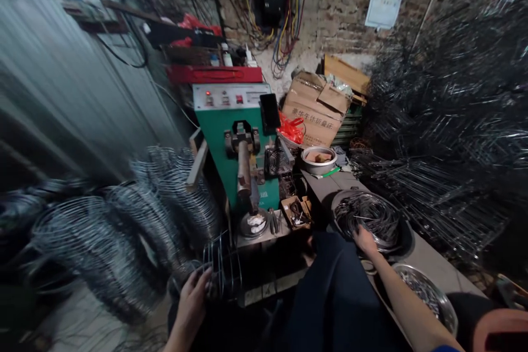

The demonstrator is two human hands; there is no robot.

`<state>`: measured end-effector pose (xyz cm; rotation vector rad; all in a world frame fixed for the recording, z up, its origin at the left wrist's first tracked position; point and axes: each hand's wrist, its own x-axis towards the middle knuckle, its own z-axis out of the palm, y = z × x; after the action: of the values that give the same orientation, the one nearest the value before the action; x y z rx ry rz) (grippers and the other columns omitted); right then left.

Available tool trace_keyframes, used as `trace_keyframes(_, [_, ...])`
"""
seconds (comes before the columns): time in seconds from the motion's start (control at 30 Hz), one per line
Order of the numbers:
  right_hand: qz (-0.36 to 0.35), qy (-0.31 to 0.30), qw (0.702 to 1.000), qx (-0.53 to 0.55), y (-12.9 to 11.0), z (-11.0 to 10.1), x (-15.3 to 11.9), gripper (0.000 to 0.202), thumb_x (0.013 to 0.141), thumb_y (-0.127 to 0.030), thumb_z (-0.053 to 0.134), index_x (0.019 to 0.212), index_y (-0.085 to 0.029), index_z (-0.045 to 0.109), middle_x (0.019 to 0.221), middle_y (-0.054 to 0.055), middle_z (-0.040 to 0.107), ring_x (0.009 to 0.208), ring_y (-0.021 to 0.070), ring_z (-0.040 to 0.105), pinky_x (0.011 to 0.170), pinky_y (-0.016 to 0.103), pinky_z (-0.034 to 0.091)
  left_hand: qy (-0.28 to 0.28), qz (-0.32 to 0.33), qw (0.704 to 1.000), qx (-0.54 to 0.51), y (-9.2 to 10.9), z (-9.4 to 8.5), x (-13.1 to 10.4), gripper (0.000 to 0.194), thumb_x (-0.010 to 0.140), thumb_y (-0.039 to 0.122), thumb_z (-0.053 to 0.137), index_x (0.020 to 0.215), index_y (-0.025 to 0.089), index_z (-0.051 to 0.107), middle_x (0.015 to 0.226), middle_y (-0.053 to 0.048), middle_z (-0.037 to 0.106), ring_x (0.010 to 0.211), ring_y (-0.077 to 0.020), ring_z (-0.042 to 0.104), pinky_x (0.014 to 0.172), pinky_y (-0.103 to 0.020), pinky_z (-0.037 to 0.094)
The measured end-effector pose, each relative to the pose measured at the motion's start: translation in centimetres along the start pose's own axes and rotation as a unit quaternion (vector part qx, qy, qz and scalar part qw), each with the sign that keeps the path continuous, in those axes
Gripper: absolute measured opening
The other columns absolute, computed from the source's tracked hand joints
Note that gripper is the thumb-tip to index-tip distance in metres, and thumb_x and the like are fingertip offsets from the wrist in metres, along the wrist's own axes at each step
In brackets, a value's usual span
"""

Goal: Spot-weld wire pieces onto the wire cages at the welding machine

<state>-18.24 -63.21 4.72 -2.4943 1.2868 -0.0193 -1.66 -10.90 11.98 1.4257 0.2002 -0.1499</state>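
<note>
Our bare left hand, nearest us, is resting with its fingers loosely curled at a silvery frame of bent metal wire; we are failing to make out whether they are gripping it. Farther out, our bare right hand is resting at a tangled heap of thin, dark metal wire pieces, which is lying in a round, silvery metal basin within a black tub on the grey counter. Its fingers are sitting close together, but we are not seeing whether they are pinching a piece.

If we are picking out wire, we should be pinching a single piece near its free end and easing it upward, so that its neighbours are not snagging.

Our right forearm is slanting forward and leftward from the lower right, the wrist hanging low by the basin's near side; our left forearm is angling up from the bottom edge.

Beyond, a green, boxy metal machine is standing between stacked silvery wire hoops and the counter, and a rough brown brick wall is rising behind.
</note>
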Motion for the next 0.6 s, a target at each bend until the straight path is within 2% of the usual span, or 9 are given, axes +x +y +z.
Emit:
trace_keyframes(0.1, [-0.015, 0.027, 0.999, 0.037, -0.3, -2.5, -0.1, 0.030, 0.096, -0.029, 0.047, 0.109, -0.013, 0.069, 0.101, 0.017, 0.072, 0.100, 0.0279, 0.070, 0.082, 0.030, 0.050, -0.022, -0.022, 0.999, -0.039, 0.6, -0.2, -0.6, 0.062, 0.040, 0.046, 0.088, 0.090, 0.017, 0.065, 0.058, 0.003, 0.061, 0.045, -0.0109, 0.053, 0.042, -0.020, 0.040])
trace_keyframes(0.27, [-0.033, 0.094, 0.991, 0.086, -0.6, -9.0, 0.6, 0.038, 0.089, -0.036, 0.050, 0.106, -0.011, 0.071, 0.093, 0.019, 0.072, 0.094, 0.0329, 0.069, 0.078, 0.037, 0.052, -0.069, -0.022, 0.993, -0.096, 0.5, -0.3, -1.1, 0.057, 0.052, 0.049, 0.084, 0.094, 0.019, 0.060, 0.060, 0.003, 0.061, 0.044, -0.0093, 0.052, 0.042, -0.018, 0.037])
trace_keyframes(0.33, [-0.063, 0.120, 0.984, 0.111, -1.0, -11.5, 0.3, 0.043, 0.090, -0.041, 0.045, 0.109, -0.011, 0.069, 0.097, 0.018, 0.071, 0.096, 0.0315, 0.068, 0.080, 0.037, 0.052, -0.070, -0.015, 0.992, -0.107, 0.1, -0.2, -1.1, 0.059, 0.057, 0.050, 0.082, 0.101, 0.020, 0.057, 0.064, 0.003, 0.064, 0.047, -0.0108, 0.056, 0.043, -0.018, 0.037])
trace_keyframes(0.4, [-0.118, 0.134, 0.963, 0.202, -1.6, -13.4, -0.7, 0.049, 0.090, -0.049, 0.041, 0.110, -0.012, 0.067, 0.095, 0.014, 0.071, 0.089, 0.0278, 0.068, 0.076, 0.034, 0.053, -0.084, -0.010, 0.990, -0.112, -0.3, 0.0, -1.2, 0.063, 0.064, 0.052, 0.079, 0.111, 0.022, 0.052, 0.067, 0.002, 0.066, 0.050, -0.0130, 0.060, 0.045, -0.019, 0.039])
trace_keyframes(0.47, [-0.168, 0.135, 0.919, 0.331, -2.6, -14.4, -2.1, 0.053, 0.088, -0.058, 0.044, 0.107, -0.014, 0.066, 0.088, 0.009, 0.070, 0.079, 0.0243, 0.066, 0.068, 0.030, 0.052, -0.103, -0.002, 0.989, -0.107, -0.5, 0.3, -1.4, 0.066, 0.070, 0.054, 0.075, 0.121, 0.024, 0.046, 0.068, 0.003, 0.066, 0.051, -0.0136, 0.061, 0.047, -0.020, 0.041])
trace_keyframes(0.53, [-0.184, 0.120, 0.880, 0.422, -3.7, -14.5, -3.7, 0.053, 0.080, -0.063, 0.057, 0.103, -0.016, 0.067, 0.087, 0.008, 0.069, 0.078, 0.0237, 0.065, 0.067, 0.028, 0.051, -0.111, 0.003, 0.989, -0.095, -0.7, 0.6, -1.4, 0.068, 0.071, 0.057, 0.073, 0.124, 0.024, 0.045, 0.065, 0.003, 0.065, 0.048, -0.0124, 0.059, 0.046, -0.020, 0.041])
trace_keyframes(0.6, [-0.168, 0.084, 0.874, 0.447, -4.9, -13.7, -4.9, 0.049, 0.073, -0.062, 0.067, 0.097, -0.019, 0.070, 0.093, 0.008, 0.071, 0.087, 0.0255, 0.065, 0.070, 0.028, 0.052, -0.106, 0.003, 0.991, -0.083, -0.7, 0.9, -1.3, 0.069, 0.068, 0.059, 0.075, 0.120, 0.022, 0.051, 0.060, 0.004, 0.061, 0.044, -0.0109, 0.055, 0.044, -0.019, 0.040])
